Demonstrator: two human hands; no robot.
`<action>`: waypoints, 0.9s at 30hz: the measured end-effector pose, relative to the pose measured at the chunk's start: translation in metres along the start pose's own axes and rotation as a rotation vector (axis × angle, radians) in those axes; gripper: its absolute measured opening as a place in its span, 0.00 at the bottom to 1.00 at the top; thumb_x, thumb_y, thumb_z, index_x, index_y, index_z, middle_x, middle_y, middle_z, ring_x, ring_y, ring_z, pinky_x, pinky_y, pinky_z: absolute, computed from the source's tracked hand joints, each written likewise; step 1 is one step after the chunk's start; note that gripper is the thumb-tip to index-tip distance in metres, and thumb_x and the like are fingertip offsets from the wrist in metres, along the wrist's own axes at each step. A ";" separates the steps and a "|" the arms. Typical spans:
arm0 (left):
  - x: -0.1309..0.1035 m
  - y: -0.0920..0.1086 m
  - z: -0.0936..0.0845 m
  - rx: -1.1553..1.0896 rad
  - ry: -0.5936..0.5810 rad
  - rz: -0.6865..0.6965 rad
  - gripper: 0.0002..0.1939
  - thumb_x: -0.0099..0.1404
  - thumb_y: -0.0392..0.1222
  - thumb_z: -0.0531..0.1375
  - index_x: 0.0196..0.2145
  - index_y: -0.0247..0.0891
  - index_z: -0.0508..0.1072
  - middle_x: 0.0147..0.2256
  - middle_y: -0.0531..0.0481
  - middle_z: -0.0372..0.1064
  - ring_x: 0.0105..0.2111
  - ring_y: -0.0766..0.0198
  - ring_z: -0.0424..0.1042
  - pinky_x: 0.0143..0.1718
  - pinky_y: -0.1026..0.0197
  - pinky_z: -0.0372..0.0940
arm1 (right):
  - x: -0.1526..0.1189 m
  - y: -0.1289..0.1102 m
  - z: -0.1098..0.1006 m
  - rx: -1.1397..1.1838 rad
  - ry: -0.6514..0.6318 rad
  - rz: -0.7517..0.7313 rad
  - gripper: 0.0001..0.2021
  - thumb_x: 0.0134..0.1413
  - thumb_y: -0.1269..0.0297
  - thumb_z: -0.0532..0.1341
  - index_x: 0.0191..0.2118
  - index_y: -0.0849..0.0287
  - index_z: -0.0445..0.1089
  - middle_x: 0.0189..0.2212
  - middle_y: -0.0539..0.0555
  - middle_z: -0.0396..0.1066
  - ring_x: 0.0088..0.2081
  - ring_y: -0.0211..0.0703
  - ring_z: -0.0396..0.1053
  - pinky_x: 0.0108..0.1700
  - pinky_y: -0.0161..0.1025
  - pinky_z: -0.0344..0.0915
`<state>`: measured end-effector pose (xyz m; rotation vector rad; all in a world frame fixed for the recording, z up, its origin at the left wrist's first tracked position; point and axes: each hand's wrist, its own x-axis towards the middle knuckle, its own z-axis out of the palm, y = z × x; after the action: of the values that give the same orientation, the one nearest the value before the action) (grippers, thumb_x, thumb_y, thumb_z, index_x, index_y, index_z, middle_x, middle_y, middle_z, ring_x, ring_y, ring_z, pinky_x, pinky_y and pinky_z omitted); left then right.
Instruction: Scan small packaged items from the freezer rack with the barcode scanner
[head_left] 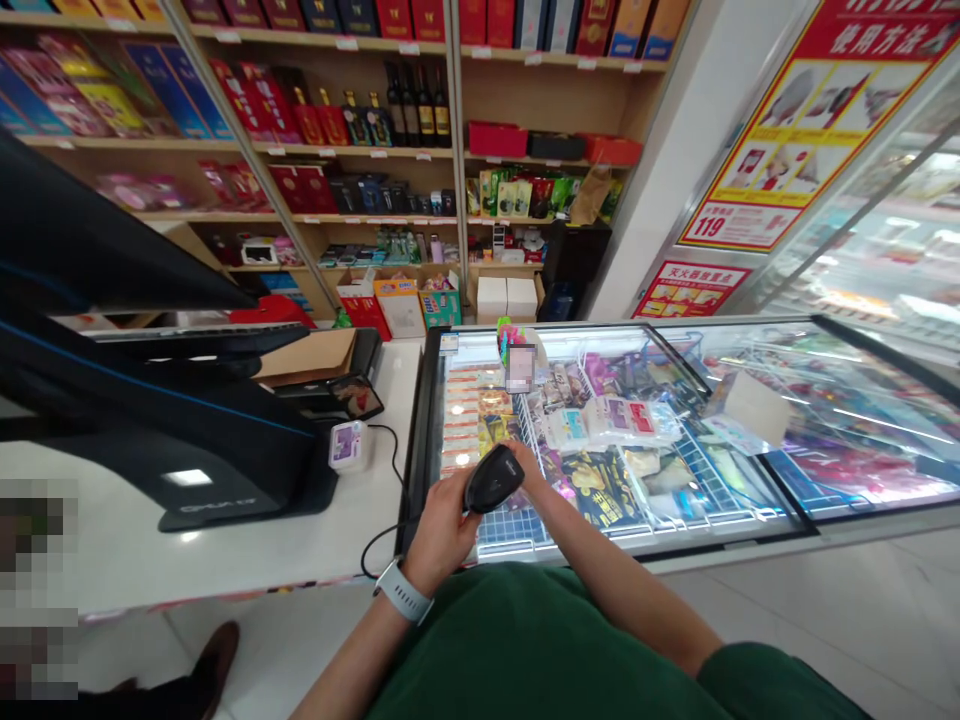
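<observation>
My left hand [444,520], a pale-banded watch on its wrist, is wrapped round a black handheld barcode scanner [495,480]. The scanner is over the near left part of the glass-topped freezer [517,535], and a black cable [395,450] runs along the counter beside it. Close against the scanner's right side is my right hand [528,466]; its fingers are mostly hidden behind the scanner, so I cannot see whether they hold anything. Beyond the hands, several clear packs with coloured labels [611,422] lie on the freezer's glass. A small tub with a purple label [348,446] sits on the counter.
A black checkout terminal [247,450] stands on the white counter [300,545] at left. On the freezer are an open white box [748,412] and a colourful item, partly blurred [512,340]. Stocked shelves [360,145] line the back. A person's shoe [219,655] shows lower left.
</observation>
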<state>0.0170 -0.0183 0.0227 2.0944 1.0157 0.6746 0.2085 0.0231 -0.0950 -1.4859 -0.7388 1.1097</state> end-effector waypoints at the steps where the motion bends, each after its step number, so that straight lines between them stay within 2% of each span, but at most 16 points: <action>1: 0.000 0.000 0.000 -0.003 -0.006 0.003 0.28 0.53 0.27 0.55 0.54 0.37 0.66 0.52 0.42 0.68 0.53 0.52 0.66 0.57 0.46 0.58 | 0.000 0.001 -0.004 -0.015 0.011 0.011 0.05 0.38 0.63 0.67 0.24 0.57 0.73 0.22 0.50 0.75 0.31 0.45 0.73 0.34 0.38 0.69; 6: -0.001 -0.002 0.005 0.004 -0.004 0.008 0.28 0.54 0.28 0.55 0.54 0.37 0.66 0.52 0.42 0.68 0.53 0.51 0.66 0.57 0.45 0.58 | 0.003 0.013 -0.029 -0.062 0.059 0.095 0.09 0.46 0.58 0.63 0.30 0.59 0.72 0.23 0.51 0.75 0.26 0.42 0.73 0.29 0.37 0.70; 10: -0.003 -0.001 0.007 0.015 -0.001 0.009 0.27 0.55 0.28 0.55 0.53 0.37 0.66 0.52 0.42 0.69 0.52 0.52 0.66 0.56 0.46 0.59 | 0.004 0.023 -0.052 -0.102 0.101 0.118 0.12 0.53 0.55 0.59 0.34 0.60 0.70 0.27 0.55 0.77 0.26 0.41 0.75 0.29 0.38 0.72; 17: -0.003 -0.003 0.011 0.041 -0.026 0.025 0.26 0.56 0.30 0.56 0.53 0.38 0.67 0.51 0.42 0.70 0.51 0.52 0.68 0.54 0.46 0.61 | 0.001 0.022 -0.080 -0.370 0.218 -0.023 0.13 0.57 0.58 0.53 0.36 0.60 0.71 0.27 0.56 0.76 0.29 0.44 0.75 0.32 0.42 0.73; 20: -0.002 -0.004 0.012 0.036 -0.031 0.025 0.26 0.56 0.30 0.56 0.53 0.38 0.67 0.51 0.43 0.70 0.51 0.52 0.68 0.54 0.47 0.61 | -0.002 0.014 -0.089 -0.549 0.292 -0.167 0.13 0.56 0.59 0.53 0.38 0.60 0.72 0.35 0.59 0.75 0.40 0.50 0.73 0.45 0.48 0.69; 23: -0.003 -0.002 0.013 0.037 -0.009 0.020 0.26 0.56 0.30 0.56 0.53 0.38 0.66 0.51 0.42 0.69 0.52 0.52 0.67 0.55 0.47 0.60 | -0.004 0.005 -0.097 -0.702 0.333 -0.307 0.15 0.55 0.63 0.54 0.46 0.60 0.70 0.50 0.62 0.69 0.56 0.53 0.62 0.59 0.51 0.57; 27: -0.004 0.003 0.011 0.031 0.002 0.007 0.25 0.56 0.29 0.56 0.53 0.38 0.66 0.51 0.43 0.70 0.51 0.52 0.67 0.54 0.47 0.60 | -0.002 0.002 -0.104 -0.856 0.369 -0.387 0.22 0.54 0.67 0.54 0.56 0.62 0.64 0.63 0.63 0.54 0.65 0.56 0.46 0.64 0.55 0.46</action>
<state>0.0234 -0.0267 0.0173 2.1250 1.0265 0.6684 0.3032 -0.0194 -0.0990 -2.0491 -1.2476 0.1812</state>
